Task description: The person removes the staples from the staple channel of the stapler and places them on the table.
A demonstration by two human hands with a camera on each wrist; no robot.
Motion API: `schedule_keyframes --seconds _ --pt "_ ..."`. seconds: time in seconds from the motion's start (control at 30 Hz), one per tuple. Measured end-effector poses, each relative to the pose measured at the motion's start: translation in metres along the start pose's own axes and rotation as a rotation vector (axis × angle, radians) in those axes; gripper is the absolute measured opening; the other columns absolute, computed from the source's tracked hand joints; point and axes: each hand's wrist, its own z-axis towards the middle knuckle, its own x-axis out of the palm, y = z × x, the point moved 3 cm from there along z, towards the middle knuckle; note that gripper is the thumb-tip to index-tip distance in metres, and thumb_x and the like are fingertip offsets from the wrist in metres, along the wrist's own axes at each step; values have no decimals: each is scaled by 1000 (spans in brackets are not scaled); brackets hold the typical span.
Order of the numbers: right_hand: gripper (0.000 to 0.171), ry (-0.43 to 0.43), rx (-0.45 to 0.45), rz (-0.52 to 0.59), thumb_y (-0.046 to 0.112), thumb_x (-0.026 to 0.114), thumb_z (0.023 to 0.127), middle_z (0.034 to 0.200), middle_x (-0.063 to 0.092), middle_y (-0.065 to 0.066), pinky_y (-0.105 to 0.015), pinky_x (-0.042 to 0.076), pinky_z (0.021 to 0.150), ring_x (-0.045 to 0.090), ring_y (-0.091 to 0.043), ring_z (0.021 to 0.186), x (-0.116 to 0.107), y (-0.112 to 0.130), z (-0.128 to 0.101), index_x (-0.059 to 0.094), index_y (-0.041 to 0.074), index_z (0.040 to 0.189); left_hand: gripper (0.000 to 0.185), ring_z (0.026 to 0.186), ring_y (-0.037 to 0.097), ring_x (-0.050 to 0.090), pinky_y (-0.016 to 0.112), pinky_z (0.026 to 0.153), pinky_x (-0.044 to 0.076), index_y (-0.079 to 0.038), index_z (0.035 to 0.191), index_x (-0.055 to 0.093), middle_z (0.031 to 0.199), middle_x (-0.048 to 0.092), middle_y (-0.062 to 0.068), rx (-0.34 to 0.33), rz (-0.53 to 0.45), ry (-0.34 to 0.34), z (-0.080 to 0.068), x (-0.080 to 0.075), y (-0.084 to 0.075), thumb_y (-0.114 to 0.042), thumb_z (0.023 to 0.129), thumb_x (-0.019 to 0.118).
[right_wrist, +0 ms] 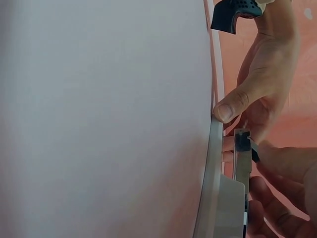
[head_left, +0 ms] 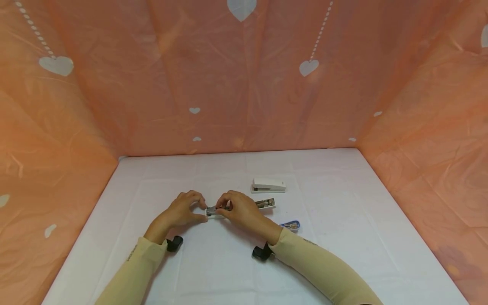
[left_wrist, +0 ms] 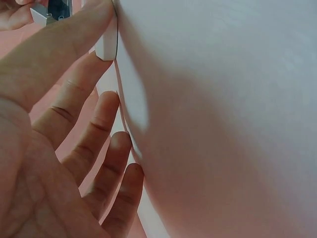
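Observation:
A white stapler (head_left: 266, 204) lies opened on the table, its cover swung back to the right and its metal magazine (right_wrist: 242, 163) showing. My left hand (head_left: 186, 208) holds the front end of the stapler's base (left_wrist: 107, 45) between thumb and index finger; the other fingers reach along the tabletop. Over the magazine, my right hand (head_left: 239, 208) pinches a small dark piece (right_wrist: 255, 151) between thumb and fingertips, right at the magazine's front end. I cannot tell what that piece is. The right hand covers the middle of the stapler in the head view.
Behind the hands stands a second white stapler (head_left: 268, 185), closed. A small blue stapler (head_left: 292, 225) lies beside my right forearm, partly hidden by it. A white cloth covers the table (head_left: 213, 271), and orange curtains (head_left: 244, 84) with pale hearts enclose its back and sides.

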Motion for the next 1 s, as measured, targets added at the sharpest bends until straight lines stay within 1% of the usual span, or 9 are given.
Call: schedule_keyframes --seconds 0.33,0.47,0.57,0.63,0.73,0.83,1.0 --pt "11 -19 -28 -17 25 86 94 87 66 10 -23 46 67 56 -4 76 2 0 5 76 22 95 26 128 48 51 66 107 41 -16 98 72 134 63 14 9 1 -3 0 -1 -1 -24 85 93" --pt "18 -28 -25 -18 26 86 94 86 67 10 -24 45 66 56 -4 74 3 -1 6 72 21 104 26 129 49 50 67 107 40 -16 98 72 135 63 14 7 0 -3 0 -2 -1 -24 85 93" --pt "23 -24 -27 -26 27 85 95 86 67 10 -24 45 66 56 -4 74 3 -1 7 74 19 113 26 128 50 50 68 107 40 -15 98 71 134 62 15 9 -6 -8 -1 -3 0 -23 85 93" --pt "21 -12 -32 -45 26 84 96 87 67 10 -23 46 67 57 -4 76 3 0 8 77 18 114 26 127 50 50 67 107 40 -15 97 71 133 63 16 15 -6 -15 -1 -3 0 -22 84 93" --pt "17 6 -42 -83 26 83 97 89 67 10 -21 46 68 57 -4 78 4 2 8 81 19 112 26 126 49 51 66 106 40 -14 97 70 132 63 15 21 -3 -19 -1 -2 0 -21 84 92" --pt "14 15 -49 -111 26 83 97 90 67 9 -20 46 69 58 -4 79 4 3 8 82 20 109 26 127 48 51 66 107 40 -15 96 70 132 64 14 12 -6 -14 0 -1 1 -22 84 93" --pt "13 10 -54 -108 25 83 97 91 68 8 -20 46 69 58 -4 78 3 4 7 82 19 108 26 129 47 51 66 108 40 -17 97 71 134 63 13 -5 3 1 1 1 1 -25 85 93"
